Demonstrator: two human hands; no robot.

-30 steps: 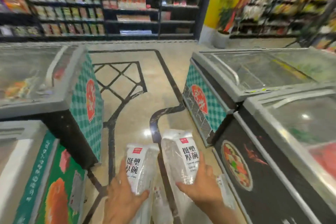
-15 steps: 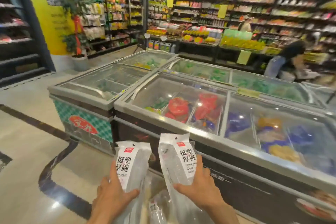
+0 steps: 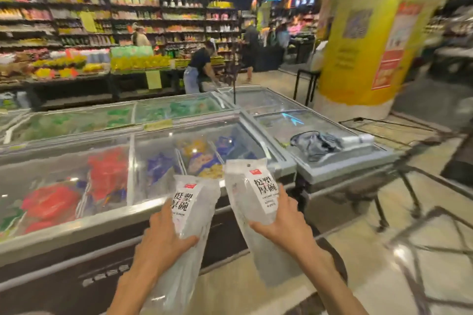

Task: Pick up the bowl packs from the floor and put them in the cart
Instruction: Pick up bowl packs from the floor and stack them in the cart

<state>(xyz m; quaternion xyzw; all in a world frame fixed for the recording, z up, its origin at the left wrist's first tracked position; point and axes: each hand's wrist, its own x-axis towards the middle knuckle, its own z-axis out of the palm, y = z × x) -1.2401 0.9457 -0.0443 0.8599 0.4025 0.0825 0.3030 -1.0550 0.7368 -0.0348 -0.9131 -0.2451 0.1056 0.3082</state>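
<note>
I hold two bowl packs upright in front of me, each a clear plastic sleeve with a white label and black characters. My left hand grips the left bowl pack around its middle. My right hand grips the right bowl pack the same way. The packs stand side by side, a small gap between them. A dark wire cart shows blurred at the right, past the freezers.
Glass-topped chest freezers run across in front of me. A grey cloth lies on the right freezer's lid. A yellow pillar rises at the right. Shelves and several people stand at the back.
My view has swung further right along the freezers, bringing the pillar and cart into sight. Both hands keep the same grip on the packs.
</note>
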